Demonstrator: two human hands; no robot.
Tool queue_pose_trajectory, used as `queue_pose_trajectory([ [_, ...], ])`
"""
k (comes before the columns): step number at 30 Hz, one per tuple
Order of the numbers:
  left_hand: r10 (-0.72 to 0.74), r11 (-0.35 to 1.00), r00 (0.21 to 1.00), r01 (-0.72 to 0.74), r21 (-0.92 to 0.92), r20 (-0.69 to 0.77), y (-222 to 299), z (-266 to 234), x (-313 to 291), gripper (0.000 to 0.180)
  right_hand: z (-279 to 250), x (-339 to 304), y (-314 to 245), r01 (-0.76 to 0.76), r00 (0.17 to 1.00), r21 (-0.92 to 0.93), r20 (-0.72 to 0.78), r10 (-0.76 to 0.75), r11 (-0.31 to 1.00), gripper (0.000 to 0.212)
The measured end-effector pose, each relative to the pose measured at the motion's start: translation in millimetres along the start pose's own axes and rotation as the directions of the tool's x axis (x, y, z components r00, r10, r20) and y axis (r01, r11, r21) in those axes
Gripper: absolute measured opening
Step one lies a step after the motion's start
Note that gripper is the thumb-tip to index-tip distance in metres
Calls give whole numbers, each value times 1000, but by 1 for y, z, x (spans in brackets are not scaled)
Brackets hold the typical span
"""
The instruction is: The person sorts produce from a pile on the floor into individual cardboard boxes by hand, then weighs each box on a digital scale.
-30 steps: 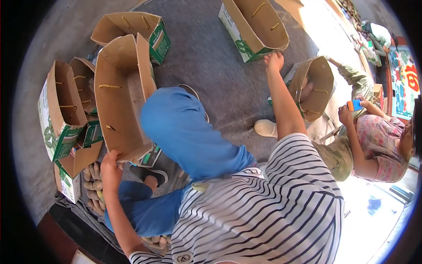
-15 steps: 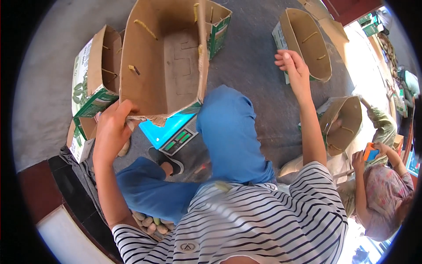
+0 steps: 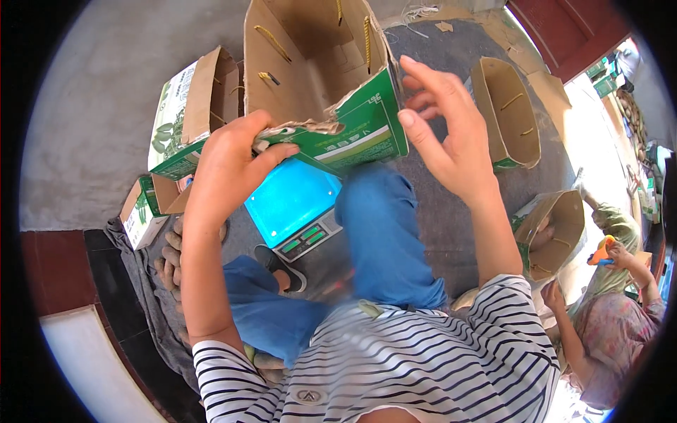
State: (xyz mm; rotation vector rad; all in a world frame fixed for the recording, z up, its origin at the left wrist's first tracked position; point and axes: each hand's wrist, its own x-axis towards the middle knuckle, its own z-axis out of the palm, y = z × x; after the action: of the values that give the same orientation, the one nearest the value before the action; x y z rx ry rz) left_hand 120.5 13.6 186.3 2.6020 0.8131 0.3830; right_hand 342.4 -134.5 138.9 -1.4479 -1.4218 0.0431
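A green cardboard carton [image 3: 370, 127] with yellow rope handles is raised in front of me, its open top toward me. My left hand [image 3: 243, 155] grips the torn near rim at its left corner, thumb outside. Beside the carton's right edge is my right hand [image 3: 448, 123], fingers apart and bent, holding nothing; whether the fingertips touch the carton I cannot tell. Under the carton stands a weighing scale [image 3: 293, 197] with a bright blue pan and green displays, partly covered by the carton. My knee is just right of the scale.
More open cartons stand at the left [image 3: 204, 106], the far right [image 3: 504, 113] and the near right [image 3: 553, 233]. Brown tubers [image 3: 169, 261] lie at the left. A co-worker [image 3: 610, 331] at the right holds an orange and blue tool [image 3: 601, 252]. Cardboard flats lie by the red door [image 3: 571, 32].
The carton has tilted so its green near side shows, and the scale is less covered. My right hand has moved left to the carton's edge. The co-worker's hands have separated.
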Motion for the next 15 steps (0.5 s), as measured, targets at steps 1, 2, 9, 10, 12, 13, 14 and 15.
queue_pose_trajectory([
  [1, -3, 1000, 1000, 3, 1, -6, 2, -1, -1, 27, 0, 1, -6, 6, 1000, 2, 3, -6, 1000, 49],
  [2, -18, 1000, 1000, 18, 17, -8, 5, 0, -1, 27, -1, 2, -14, 64, 998, -119, 21, -62, 991, 52],
  [9, 10, 1000, 999, -10, 25, -35, 15, 5, -4, 30, 10, 10, -32, 284, 953, -350, 200, -225, 893, 60],
  [10, 11, 1000, 999, -10, 24, -37, 16, 6, -5, 30, 12, 10, -32, 265, 958, -384, 205, -199, 884, 56],
  [12, 60, 998, 997, -58, 39, -54, 18, 8, -8, 29, 13, 9, -34, 250, 962, -417, 212, -174, 874, 51],
  [13, 57, 998, 997, -55, 38, -56, 20, 10, -10, 29, 12, 9, -36, 236, 965, -415, 203, -164, 879, 46],
  [14, 63, 998, 996, -60, 33, -67, 22, 12, -12, 29, 10, 8, -38, 222, 969, -414, 194, -153, 883, 41],
  [15, 65, 998, 995, -63, 29, -75, 23, 15, -15, 28, 9, 7, -40, 224, 968, -411, 198, -154, 884, 41],
])
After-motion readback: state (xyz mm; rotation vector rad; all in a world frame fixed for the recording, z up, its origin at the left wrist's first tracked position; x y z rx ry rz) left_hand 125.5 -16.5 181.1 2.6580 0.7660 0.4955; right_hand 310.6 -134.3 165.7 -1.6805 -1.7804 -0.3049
